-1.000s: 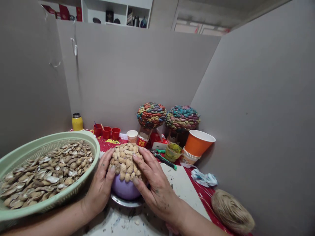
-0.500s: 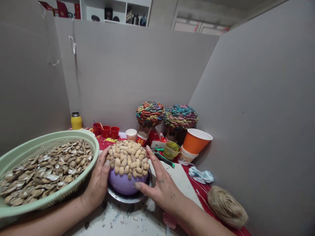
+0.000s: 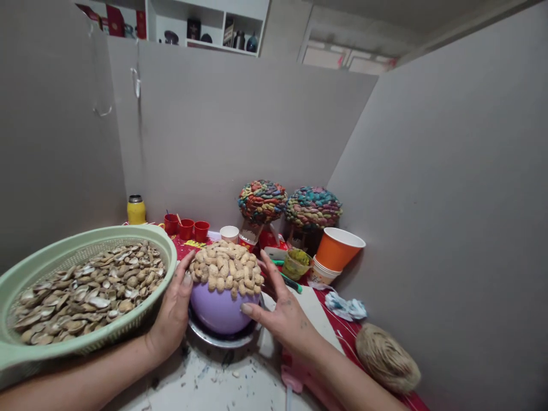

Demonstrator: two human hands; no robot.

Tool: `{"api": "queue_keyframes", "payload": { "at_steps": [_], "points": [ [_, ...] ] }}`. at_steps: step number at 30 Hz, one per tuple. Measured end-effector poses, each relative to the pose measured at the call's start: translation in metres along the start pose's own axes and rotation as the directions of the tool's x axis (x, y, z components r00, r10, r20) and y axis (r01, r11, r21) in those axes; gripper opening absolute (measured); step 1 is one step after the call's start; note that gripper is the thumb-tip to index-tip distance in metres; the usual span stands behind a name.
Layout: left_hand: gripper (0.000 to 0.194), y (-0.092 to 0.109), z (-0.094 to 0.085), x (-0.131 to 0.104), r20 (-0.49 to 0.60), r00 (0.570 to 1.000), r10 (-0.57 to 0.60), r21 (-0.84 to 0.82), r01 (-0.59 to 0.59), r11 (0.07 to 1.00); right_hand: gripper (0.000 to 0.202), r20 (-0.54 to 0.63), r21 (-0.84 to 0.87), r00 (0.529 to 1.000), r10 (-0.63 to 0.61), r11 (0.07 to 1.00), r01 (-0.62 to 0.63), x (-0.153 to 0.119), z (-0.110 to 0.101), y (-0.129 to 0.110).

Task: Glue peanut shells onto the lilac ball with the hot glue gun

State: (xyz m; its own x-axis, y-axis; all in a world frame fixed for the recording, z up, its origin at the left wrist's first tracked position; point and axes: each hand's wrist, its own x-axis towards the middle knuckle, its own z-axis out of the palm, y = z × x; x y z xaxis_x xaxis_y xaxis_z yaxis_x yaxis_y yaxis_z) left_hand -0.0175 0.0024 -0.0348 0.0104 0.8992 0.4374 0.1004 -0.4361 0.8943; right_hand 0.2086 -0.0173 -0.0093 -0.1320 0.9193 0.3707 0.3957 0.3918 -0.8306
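A purple balloon (image 3: 220,311) sits in a shallow metal bowl (image 3: 222,341) on the white work surface. Its upper part is covered with a cap of peanuts in the shell (image 3: 226,265), set close together. My left hand (image 3: 173,308) lies along the balloon's left side, fingers pointing up and thumb against the peanuts. On the right side, my right hand (image 3: 282,314) cups it, the thumb at the purple surface and the fingers by the peanut edge. Both hands hold the balloon between them.
At left stands a green colander (image 3: 169,257) of empty shells (image 3: 94,291). Behind are red cups (image 3: 186,229), a yellow bottle (image 3: 136,210), two multicoloured domes (image 3: 314,207) and an orange paper bucket (image 3: 336,251). A twine ball (image 3: 387,357) and pink glue gun (image 3: 293,378) lie right. Grey panels surround the table.
The balloon has tilted away from me between my hands, so more purple shows below the peanuts. Both hands have stayed on its sides. The whole view has shifted slightly.
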Motion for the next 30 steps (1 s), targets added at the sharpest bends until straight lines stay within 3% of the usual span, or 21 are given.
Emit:
{"api": "queue_keyframes", "payload": {
  "at_steps": [5,9,13,18,23,26,30],
  "points": [
    [0.054,-0.001,0.001,-0.008,0.014,0.997,0.073,0.104,-0.074,0.992,0.089,0.078,0.02,0.997,0.018,1.0,-0.02,0.005,-0.007,0.012],
    [0.053,-0.005,0.001,-0.012,0.081,0.988,0.13,0.264,-0.147,0.953,0.083,0.076,-0.03,0.997,0.023,0.999,-0.021,0.007,-0.011,0.016],
    [0.053,-0.008,0.0,-0.01,0.109,0.982,0.155,0.324,-0.183,0.928,0.077,0.056,-0.091,0.998,0.029,0.996,-0.023,-0.001,-0.02,0.014],
    [0.055,-0.009,-0.001,-0.01,0.145,0.965,0.219,0.361,-0.258,0.896,0.048,-0.01,-0.318,0.997,0.074,0.945,-0.074,-0.041,-0.041,0.01],
    [0.056,-0.012,-0.001,-0.009,0.166,0.956,0.24,0.373,-0.286,0.882,0.04,0.054,-0.66,0.991,0.12,0.749,-0.055,-0.091,-0.058,0.012],
    [0.056,-0.013,-0.001,-0.009,0.146,0.953,0.266,0.378,-0.302,0.875,0.04,0.079,-0.736,0.978,0.194,0.673,-0.074,-0.109,-0.058,0.012],
    [0.056,-0.01,-0.002,-0.012,0.143,0.928,0.345,0.38,-0.373,0.847,0.041,0.075,-0.736,0.96,0.27,0.664,-0.129,-0.116,-0.052,0.015]
  ]
}}
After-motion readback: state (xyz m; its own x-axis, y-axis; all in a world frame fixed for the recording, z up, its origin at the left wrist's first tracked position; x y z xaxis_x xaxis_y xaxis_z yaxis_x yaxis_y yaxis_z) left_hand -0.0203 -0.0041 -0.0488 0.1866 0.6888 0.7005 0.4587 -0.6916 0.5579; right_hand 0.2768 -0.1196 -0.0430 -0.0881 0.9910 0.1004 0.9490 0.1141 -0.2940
